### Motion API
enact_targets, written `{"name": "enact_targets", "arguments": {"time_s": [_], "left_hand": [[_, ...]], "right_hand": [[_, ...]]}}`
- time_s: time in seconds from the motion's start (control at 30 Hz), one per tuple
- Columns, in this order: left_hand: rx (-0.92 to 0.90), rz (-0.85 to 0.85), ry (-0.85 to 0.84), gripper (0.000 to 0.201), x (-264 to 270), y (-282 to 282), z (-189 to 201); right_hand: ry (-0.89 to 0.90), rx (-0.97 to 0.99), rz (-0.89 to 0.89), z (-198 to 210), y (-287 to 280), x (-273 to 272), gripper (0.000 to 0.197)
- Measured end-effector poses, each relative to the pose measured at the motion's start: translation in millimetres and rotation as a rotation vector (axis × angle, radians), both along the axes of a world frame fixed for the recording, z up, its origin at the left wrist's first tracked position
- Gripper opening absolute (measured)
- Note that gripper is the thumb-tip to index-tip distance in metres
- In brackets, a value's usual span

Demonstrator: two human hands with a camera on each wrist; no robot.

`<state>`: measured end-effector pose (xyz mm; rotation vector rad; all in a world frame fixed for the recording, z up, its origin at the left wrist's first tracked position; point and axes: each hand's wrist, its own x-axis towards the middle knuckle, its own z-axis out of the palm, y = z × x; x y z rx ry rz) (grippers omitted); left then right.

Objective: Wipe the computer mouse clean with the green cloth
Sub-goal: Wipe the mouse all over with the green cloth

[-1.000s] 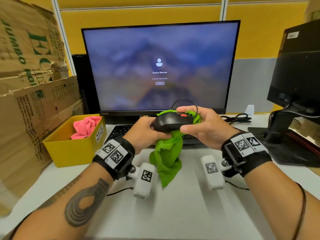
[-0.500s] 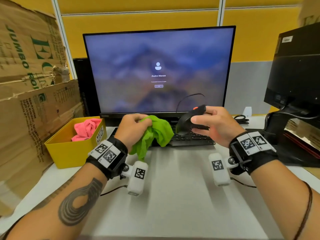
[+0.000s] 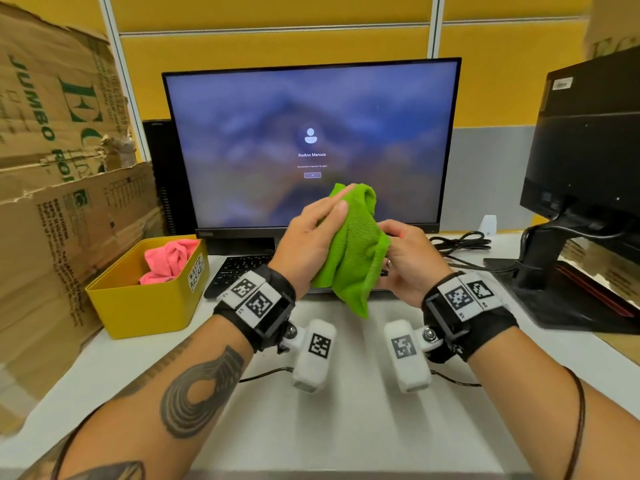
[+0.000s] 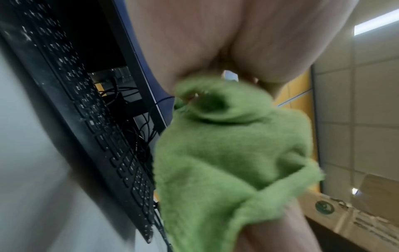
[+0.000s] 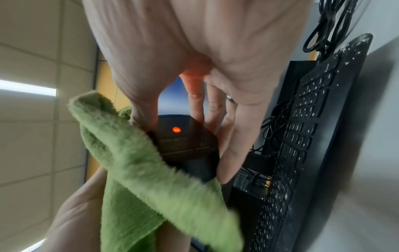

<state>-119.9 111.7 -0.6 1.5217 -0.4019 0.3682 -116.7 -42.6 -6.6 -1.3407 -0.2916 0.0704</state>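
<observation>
yellow partition panels back a pale counter [image 3: 311, 427], above which the black computer mouse [image 5: 185, 146] is held, its red light glowing underneath. in the head view the green cloth [image 3: 353, 258] hides it fully. the right hand [image 3: 410, 261] has its grip curled round the mouse's sides. the left hand [image 3: 311, 237] presses the fuzzy cloth against it, fingers fairly straight on the fabric; the left wrist view is blurred. behind stand a monitor [image 3: 311, 143] reading "jhoann manoza" and a keyboard [image 3: 239, 271]. left of them, a yellow bin [image 3: 145, 306] labelled "waste basket" holds a pink cloth [image 3: 169, 259], beside cardboard [image 3: 52, 133] printed "jumbo".
</observation>
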Motion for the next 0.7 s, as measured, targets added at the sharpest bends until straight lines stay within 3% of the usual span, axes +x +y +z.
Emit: {"name": "enact_targets", "arguments": {"time_s": [0.07,0.2,0.37,0.43,0.57,0.7], "left_hand": [[0.003,-0.025,-0.032,0.036,-1.0,-7.8,-2.3],[0.009,0.069,-0.055,0.063,-2.7,-14.0,-5.0],[0.228,0.341,-0.071,0.061,-1.5,-3.4,-5.2],[0.262,0.402,-0.069,0.049,-0.9,-1.2,-3.1],[0.278,0.542,-0.073,0.037,-2.7,7.0,3.9],[0.081,0.528,-0.004,0.042,4.5,22.2,-3.9]], "right_hand": [[0.001,0.009,-0.009,-1.0,4.9,-0.4,0.011],[-0.031,0.013,0.023,-1.6,10.8,2.0,0.028],[-0.046,0.089,0.221,-7.3,9.3,-4.0,0.037],[-0.1,0.082,0.281,-9.3,12.4,-8.2,0.04],[-0.224,0.027,0.184,-12.2,17.0,-8.9,0.051],[-0.384,-0.228,0.022,-7.5,16.7,-9.0,0.063]]}}
